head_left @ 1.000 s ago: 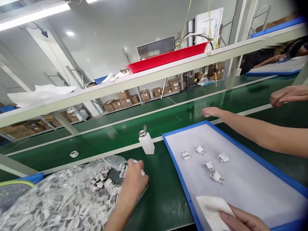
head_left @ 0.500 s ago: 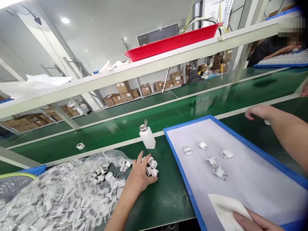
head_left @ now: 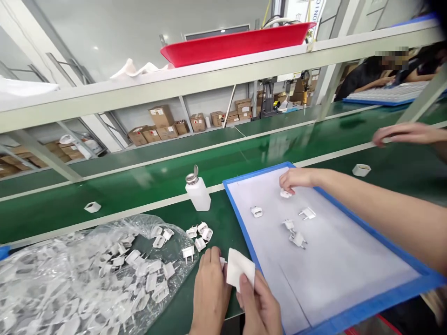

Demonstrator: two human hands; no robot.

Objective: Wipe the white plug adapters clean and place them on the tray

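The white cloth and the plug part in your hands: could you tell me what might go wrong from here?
The left hand shows only a sliver of the plug part, so it might slip as the right hand brings the white cloth against it.

Loose plug parts lie on the green belt just beyond the hands and could be knocked.

A co-worker's hand reaches into the blue tray, so arms may collide.

Soft white cloth pad (head_left: 240, 269); glossy white plastic plugs (head_left: 199, 234); crinkled clear plastic bag (head_left: 70, 284); glossy green belt (head_left: 139, 181).
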